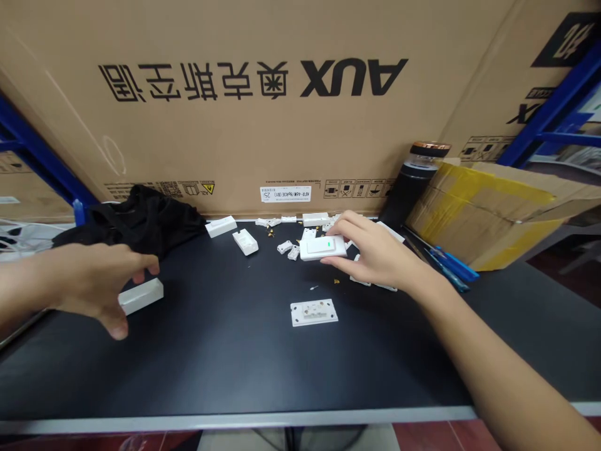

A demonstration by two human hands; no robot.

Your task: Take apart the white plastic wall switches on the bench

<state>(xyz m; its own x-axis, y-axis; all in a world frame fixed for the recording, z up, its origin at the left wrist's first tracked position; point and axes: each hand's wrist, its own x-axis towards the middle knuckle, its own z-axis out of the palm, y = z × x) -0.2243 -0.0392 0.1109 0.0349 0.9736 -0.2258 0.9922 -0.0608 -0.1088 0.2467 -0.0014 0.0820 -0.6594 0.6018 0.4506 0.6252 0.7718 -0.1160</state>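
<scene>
My right hand (pixel 373 247) grips a white wall switch (pixel 323 247) between thumb and fingers, over the scattered parts. Its rocker has a small green mark and faces me. My left hand (pixel 96 282) is at the left with thumb and fingers spread apart, over a white rectangular box (pixel 143 295); whether it touches the box I cannot tell. In front of my right hand, a white plate (pixel 314 312) lies on the dark table with a small terminal block and metal screws on it.
White housings (pixel 221 226) and small white parts (pixel 284 247) lie toward the back. Black cloth (pixel 141 216) is at back left. A dark bottle (pixel 413 181), a taped cardboard box (pixel 498 213) and blue-handled tools (pixel 453 266) stand or lie at right. A large carton (pixel 235 138) walls the back.
</scene>
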